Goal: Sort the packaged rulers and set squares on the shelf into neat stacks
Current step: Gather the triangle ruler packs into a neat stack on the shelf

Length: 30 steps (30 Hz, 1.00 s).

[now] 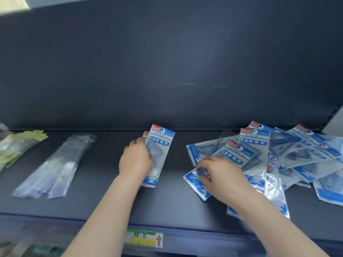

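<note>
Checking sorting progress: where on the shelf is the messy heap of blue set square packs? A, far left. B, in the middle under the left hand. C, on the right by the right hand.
C: the scattered blue packs fan out on the right, the right hand gripping one; the left hand holds the neat stack.

The dark shelf (104, 182) runs the full width, with a flat top and a dark back panel. At the far left lie yellow-green packs (16, 145), overlapping. Near them, a pile of long clear packs (55, 167) lies slanted. In the middle sits a small blue stack (161, 143), roughly squared up. On the right spreads a loose heap (289, 154) of blue packs, criss-crossed; a stray pack (194, 184) lies at its near-left edge. A label (143, 238) is fixed to the front lip.
</note>
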{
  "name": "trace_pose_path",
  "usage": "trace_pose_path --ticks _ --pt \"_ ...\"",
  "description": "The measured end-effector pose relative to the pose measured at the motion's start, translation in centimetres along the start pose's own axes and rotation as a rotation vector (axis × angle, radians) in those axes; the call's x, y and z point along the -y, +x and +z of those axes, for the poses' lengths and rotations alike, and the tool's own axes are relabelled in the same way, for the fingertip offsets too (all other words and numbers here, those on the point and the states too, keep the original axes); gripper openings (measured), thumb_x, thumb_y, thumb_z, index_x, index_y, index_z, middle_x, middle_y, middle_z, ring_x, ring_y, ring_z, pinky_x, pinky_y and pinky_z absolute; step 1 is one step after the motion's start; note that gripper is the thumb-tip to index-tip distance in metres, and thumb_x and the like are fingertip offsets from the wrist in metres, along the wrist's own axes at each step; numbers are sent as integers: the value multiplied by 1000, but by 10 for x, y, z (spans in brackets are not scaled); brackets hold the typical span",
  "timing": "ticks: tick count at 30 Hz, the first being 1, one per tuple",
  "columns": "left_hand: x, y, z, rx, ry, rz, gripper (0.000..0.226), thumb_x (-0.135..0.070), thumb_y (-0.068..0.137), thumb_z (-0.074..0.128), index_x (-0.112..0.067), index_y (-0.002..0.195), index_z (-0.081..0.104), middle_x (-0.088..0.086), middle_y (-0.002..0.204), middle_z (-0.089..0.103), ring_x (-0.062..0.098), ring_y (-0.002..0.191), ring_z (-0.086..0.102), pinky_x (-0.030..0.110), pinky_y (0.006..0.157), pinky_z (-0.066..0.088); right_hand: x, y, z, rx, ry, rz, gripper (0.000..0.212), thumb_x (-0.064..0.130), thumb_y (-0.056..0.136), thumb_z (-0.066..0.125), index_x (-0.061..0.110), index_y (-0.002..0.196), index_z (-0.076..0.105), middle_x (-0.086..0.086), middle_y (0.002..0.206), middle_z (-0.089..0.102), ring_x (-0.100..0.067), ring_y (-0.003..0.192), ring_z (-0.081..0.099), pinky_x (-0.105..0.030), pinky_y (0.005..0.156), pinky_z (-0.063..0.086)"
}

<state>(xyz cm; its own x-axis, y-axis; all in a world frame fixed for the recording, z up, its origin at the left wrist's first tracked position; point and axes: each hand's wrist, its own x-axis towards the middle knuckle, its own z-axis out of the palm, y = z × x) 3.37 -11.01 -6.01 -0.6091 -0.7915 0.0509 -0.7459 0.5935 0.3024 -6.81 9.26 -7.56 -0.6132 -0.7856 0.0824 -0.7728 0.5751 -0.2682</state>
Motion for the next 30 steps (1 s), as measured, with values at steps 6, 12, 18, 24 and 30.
trace_pose_path --ticks 6,12,18,24,30 --pt "-52 -20 12 185 -188 248 42 -46 81 68 -29 119 59 -9 114 64 18 108 59 36 88 50 -8 -3 2 -58 51 51 20 26 87 58 31 105 67 10 104 66 -20 101 60 -33 78 47" --pt "-106 -34 29 390 99 416 62 -57 57 78 -24 104 54 -6 99 61 21 92 59 28 66 42 -52 -23 -9 -207 -158 300 28 26 76 72 23 103 70 1 108 69 -30 106 61 -40 73 49" --pt "-109 -9 25 278 -88 306 26 -43 82 64 -18 78 54 -2 78 54 26 77 52 30 61 35 -63 -44 -23 -157 -25 282 7 33 80 66 28 77 71 10 82 69 -21 88 61 -33 69 46" --pt "-118 -12 34 354 -598 158 22 -30 91 61 -13 106 62 5 101 69 25 90 66 42 81 55 -66 -36 -39 -111 -103 603 76 68 71 63 26 132 47 -1 124 55 -25 116 50 -38 84 44" --pt "-126 -21 38 362 -604 167 17 -23 92 60 -14 106 58 3 100 67 22 89 66 38 77 56 -74 -23 -51 33 167 621 62 46 75 70 23 128 47 -2 121 62 -27 113 58 -37 84 48"
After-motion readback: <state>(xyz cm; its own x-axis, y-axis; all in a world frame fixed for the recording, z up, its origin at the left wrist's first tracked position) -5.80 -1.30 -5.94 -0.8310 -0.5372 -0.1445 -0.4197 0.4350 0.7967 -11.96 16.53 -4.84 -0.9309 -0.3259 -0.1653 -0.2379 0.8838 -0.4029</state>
